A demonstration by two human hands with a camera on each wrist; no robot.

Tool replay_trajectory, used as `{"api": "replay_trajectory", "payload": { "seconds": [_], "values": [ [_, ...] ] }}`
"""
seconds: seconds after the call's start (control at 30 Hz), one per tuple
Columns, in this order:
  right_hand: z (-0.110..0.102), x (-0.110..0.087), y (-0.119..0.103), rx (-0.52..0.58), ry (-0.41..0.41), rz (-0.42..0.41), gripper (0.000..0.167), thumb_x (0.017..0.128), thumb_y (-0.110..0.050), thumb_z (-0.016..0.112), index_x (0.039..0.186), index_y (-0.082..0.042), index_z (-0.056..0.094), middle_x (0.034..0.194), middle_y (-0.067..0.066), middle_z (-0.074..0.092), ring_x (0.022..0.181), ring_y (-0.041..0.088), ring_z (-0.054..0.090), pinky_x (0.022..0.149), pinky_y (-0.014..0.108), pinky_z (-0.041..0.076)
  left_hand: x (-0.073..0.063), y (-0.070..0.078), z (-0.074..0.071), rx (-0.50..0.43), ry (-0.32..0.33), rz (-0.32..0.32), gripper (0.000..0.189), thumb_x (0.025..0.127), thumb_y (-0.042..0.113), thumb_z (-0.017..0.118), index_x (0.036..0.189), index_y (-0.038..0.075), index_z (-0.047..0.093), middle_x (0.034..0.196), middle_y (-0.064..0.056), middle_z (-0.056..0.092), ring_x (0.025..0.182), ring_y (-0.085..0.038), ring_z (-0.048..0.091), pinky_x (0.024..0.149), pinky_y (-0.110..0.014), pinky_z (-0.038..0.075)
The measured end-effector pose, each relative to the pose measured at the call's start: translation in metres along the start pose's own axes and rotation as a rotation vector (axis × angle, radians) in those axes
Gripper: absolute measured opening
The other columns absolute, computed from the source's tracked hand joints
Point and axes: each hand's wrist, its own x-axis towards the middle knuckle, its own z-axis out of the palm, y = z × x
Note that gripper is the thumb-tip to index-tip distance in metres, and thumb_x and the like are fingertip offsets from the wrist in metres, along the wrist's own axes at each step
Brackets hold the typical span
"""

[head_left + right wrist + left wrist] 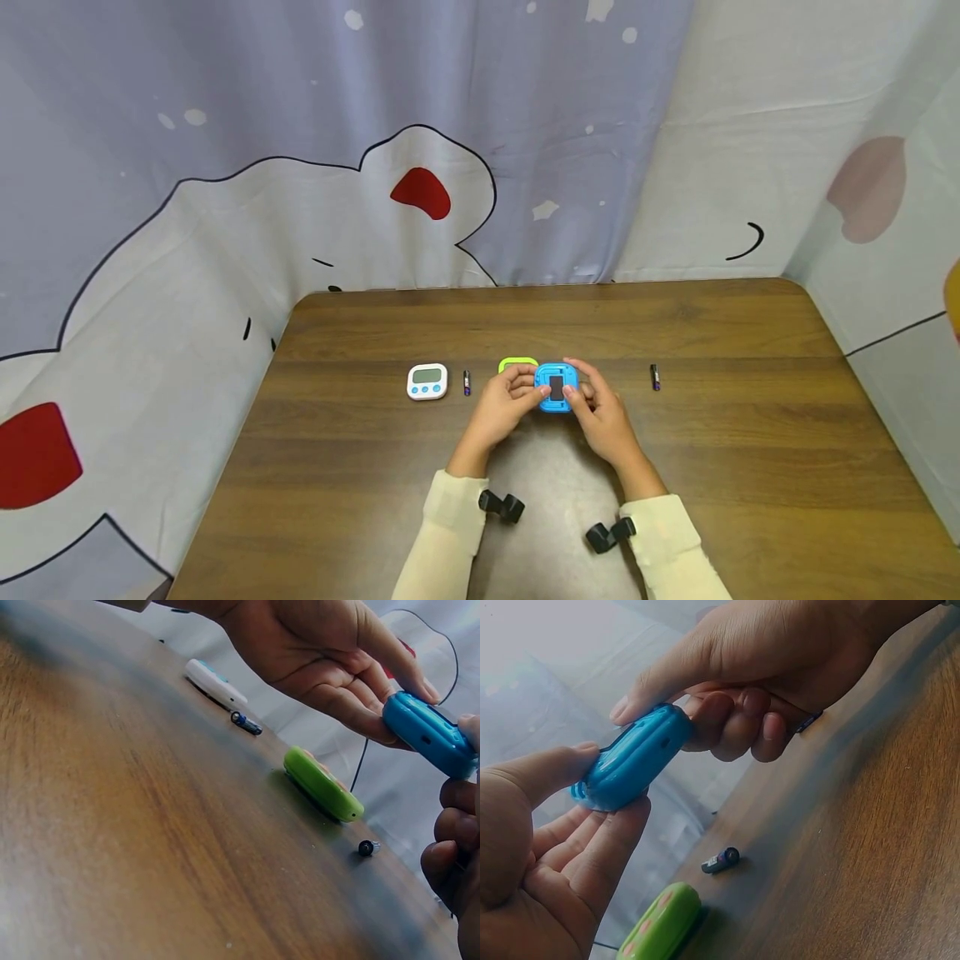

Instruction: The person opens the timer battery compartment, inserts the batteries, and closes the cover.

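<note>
A blue digital timer [556, 407] is held above the table between both hands. The face turned toward the head camera has a dark rectangular patch in its middle. My left hand [500, 410] grips its left side, thumb on top and fingers beneath. On the other side, my right hand [606, 421] pinches it with the thumb on that face and the other fingers curled behind. Just behind the left fingers lies a green timer [517, 362], partly hidden in the head view. A small battery [367, 847] lies near it in the right wrist view.
To the left, a white timer [427, 382] with blue buttons lies on the wooden table [337, 475], and a battery [467, 382] is beside it. Another battery [656, 377] lies to the right of the hands. A patterned curtain [555, 150] hangs along the far edge.
</note>
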Motion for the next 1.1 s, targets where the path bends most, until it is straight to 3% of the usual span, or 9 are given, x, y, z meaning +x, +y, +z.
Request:
{"api": "replay_trajectory", "payload": {
  "seconds": [0.13, 0.37, 0.6, 0.83, 1.1],
  "values": [
    [-0.001, 0.0, 0.0, 0.0, -0.026, 0.001, 0.039, 0.099, -0.001, 0.052, 0.138, 0.0, 0.045, 0.086, 0.011, 0.072, 0.06, 0.019, 0.058, 0.053, 0.025, 0.046, -0.001, 0.001, 0.0, 0.021, 0.003, -0.008, 0.038, 0.091, 0.006, 0.069, 0.124, -0.007, 0.054, 0.108, -0.019, 0.067, 0.098, -0.023, 0.067, 0.082, -0.027, 0.055],
    [-0.001, -0.001, 0.001, -0.01, -0.046, 0.0, 0.039, 0.1, -0.001, 0.05, 0.138, 0.002, 0.043, 0.091, 0.011, 0.071, 0.065, 0.031, 0.058, 0.059, 0.026, 0.047, -0.003, 0.005, 0.0, 0.053, -0.001, -0.01, 0.039, 0.091, 0.007, 0.068, 0.125, -0.007, 0.054, 0.109, -0.02, 0.067, 0.1, -0.025, 0.066, 0.082, -0.026, 0.055],
    [0.0, 0.0, 0.002, -0.034, -0.047, -0.014, 0.038, 0.1, 0.002, 0.048, 0.137, 0.006, 0.041, 0.088, 0.011, 0.069, 0.065, 0.014, 0.055, 0.06, 0.026, 0.046, -0.002, 0.005, 0.0, 0.06, -0.005, -0.002, 0.038, 0.092, 0.006, 0.068, 0.124, -0.009, 0.054, 0.11, -0.022, 0.066, 0.101, -0.028, 0.066, 0.081, -0.025, 0.055],
    [0.002, -0.002, 0.034, -0.051, -0.06, -0.028, 0.041, 0.101, 0.0, 0.046, 0.141, -0.003, 0.039, 0.088, 0.008, 0.069, 0.065, 0.025, 0.057, 0.06, 0.026, 0.046, -0.003, 0.006, 0.001, 0.071, 0.005, -0.008, 0.037, 0.092, 0.006, 0.068, 0.123, -0.009, 0.055, 0.109, -0.022, 0.066, 0.101, -0.027, 0.066, 0.082, -0.027, 0.055],
    [0.003, -0.004, 0.04, -0.078, -0.043, -0.002, 0.039, 0.104, -0.009, 0.045, 0.142, -0.016, 0.04, 0.099, 0.004, 0.07, 0.083, 0.012, 0.061, 0.074, 0.029, 0.05, -0.003, 0.005, 0.002, 0.064, 0.012, -0.042, 0.037, 0.092, 0.008, 0.067, 0.123, -0.008, 0.056, 0.109, -0.02, 0.067, 0.102, -0.026, 0.066, 0.084, -0.029, 0.055]
  ]
}}
